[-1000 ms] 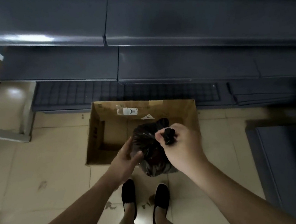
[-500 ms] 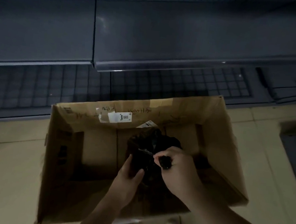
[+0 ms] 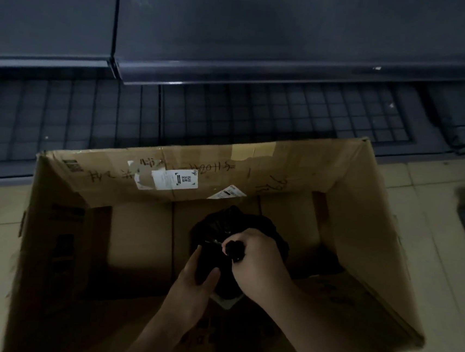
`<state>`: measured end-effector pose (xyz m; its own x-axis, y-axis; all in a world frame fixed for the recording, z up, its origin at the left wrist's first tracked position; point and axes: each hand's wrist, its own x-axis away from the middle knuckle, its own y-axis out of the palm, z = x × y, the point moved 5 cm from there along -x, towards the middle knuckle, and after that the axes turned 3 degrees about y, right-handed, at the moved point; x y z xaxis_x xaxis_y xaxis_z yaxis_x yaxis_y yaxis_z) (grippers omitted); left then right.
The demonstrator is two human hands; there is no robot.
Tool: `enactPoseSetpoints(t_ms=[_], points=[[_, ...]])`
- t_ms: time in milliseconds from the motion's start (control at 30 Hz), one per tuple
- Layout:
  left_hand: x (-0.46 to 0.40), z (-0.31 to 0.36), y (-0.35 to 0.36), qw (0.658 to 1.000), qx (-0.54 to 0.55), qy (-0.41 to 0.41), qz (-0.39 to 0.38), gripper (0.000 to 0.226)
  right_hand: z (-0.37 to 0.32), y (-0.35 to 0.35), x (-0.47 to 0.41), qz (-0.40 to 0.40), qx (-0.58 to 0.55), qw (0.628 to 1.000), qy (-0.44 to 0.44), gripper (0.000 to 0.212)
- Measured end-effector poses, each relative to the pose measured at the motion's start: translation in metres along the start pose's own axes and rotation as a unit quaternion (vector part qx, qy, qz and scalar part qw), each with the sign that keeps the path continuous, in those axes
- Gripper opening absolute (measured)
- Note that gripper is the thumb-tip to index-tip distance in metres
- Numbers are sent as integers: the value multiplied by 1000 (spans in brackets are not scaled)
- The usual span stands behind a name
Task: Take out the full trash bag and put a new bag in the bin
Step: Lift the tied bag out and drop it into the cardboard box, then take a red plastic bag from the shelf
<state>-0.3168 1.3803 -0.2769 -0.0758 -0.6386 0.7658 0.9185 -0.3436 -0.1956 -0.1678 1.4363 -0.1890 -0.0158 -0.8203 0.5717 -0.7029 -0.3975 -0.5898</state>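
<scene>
2 hands (image 3: 257, 263), 1 trash bag (image 3: 266, 230)

A black trash bag (image 3: 260, 229), neck bunched, sits inside an open cardboard box (image 3: 363, 217).

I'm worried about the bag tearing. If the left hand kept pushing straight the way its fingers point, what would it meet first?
The left hand points up and away into the cardboard box. It already lies against the black trash bag, so that comes first; behind it probably the box's far wall, though depth is unclear.
</scene>
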Motion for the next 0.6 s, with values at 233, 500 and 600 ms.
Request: enactPoseSetpoints(t_ms=[233,500,600], points=[[19,18,-9,1000,-10,10,17,70,-2,-6,21,-27,17,999,12,52],[127,153,-40,995,-50,62,63,65,-54,-123,107,0,2,1000,10,64],[188,227,-40,987,-112,99,56,64,-73,-190,158,52,-24,998,16,62]])
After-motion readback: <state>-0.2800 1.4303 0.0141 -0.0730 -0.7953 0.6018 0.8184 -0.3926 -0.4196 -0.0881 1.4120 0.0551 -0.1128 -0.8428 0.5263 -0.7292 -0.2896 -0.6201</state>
